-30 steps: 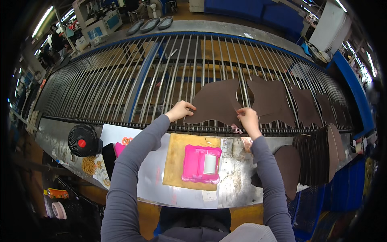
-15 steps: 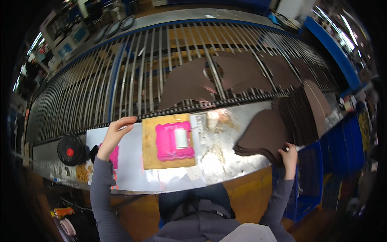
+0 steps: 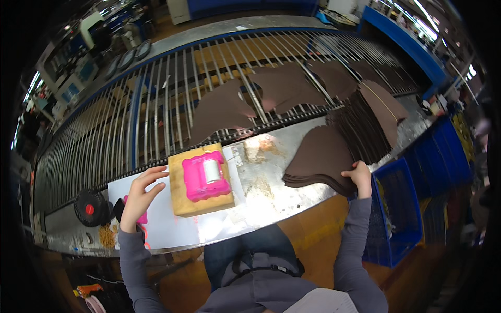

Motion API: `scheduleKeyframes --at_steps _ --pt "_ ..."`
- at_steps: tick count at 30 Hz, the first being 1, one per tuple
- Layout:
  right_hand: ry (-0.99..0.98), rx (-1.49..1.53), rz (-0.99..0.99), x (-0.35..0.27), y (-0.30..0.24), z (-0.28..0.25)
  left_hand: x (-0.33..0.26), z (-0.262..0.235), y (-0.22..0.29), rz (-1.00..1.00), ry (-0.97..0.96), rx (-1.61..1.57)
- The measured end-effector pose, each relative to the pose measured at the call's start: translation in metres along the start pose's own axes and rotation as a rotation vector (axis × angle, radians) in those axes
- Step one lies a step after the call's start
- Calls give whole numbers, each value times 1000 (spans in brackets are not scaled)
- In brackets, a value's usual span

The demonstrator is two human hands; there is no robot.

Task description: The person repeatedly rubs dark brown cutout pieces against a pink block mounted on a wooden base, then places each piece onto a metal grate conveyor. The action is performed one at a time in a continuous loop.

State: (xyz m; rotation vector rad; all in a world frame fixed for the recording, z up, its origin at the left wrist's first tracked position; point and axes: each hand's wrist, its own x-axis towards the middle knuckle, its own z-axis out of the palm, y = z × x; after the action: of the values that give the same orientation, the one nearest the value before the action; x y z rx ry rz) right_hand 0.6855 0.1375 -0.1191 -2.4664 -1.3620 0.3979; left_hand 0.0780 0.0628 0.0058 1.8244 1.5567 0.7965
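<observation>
Partly hidden | right hand (image 3: 360,176) grips brown stack (image 3: 319,160) | fingertips underneath unseen

Both forearms come up from the lower edge in grey sleeves, spread wide apart — one to each side of the torso. The left hand (image 3: 140,195) is raised with the palm open, fingers spread and slightly curled, the fingertips pointing up and to the right. The right hand (image 3: 360,177) reaches out to the far right, the arm nearly straight, the wrist bent a little — its fingers are curled tight in a grip, knuckles facing the camera.
</observation>
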Motion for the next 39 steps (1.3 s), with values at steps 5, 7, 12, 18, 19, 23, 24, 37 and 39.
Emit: scheduleKeyframes --at_steps 5,7,12,18,19,23,24,37,39 --pt "-12 -132 -71 -9 -11 0 -6 2 10 91 -16 83" --pt "65 -69 -205 -25 -28 -16 -8 -2 19 105 -8 65" --pt "201 487 -663 -77 -104 -94 0 -13 34 202 10 -53" --pt "-44 1031 -954 -146 -225 -121 19 -3 40 480 134 -371" --pt "-111 1055 -1065 -156 -248 -113 16 -6 35 467 147 -397" --pt "-169 1070 -1318 -165 -299 -64 1 -26 26 179 114 -321" --pt "-171 1002 -1403 -159 -303 -51 -2 -26 25 92 141 -272" --pt "-380 661 -1614 -167 -337 31 -59 -38 -33 173 422 147" --pt "-343 665 -1621 -168 -336 33 -59 -38 -33 166 414 135"
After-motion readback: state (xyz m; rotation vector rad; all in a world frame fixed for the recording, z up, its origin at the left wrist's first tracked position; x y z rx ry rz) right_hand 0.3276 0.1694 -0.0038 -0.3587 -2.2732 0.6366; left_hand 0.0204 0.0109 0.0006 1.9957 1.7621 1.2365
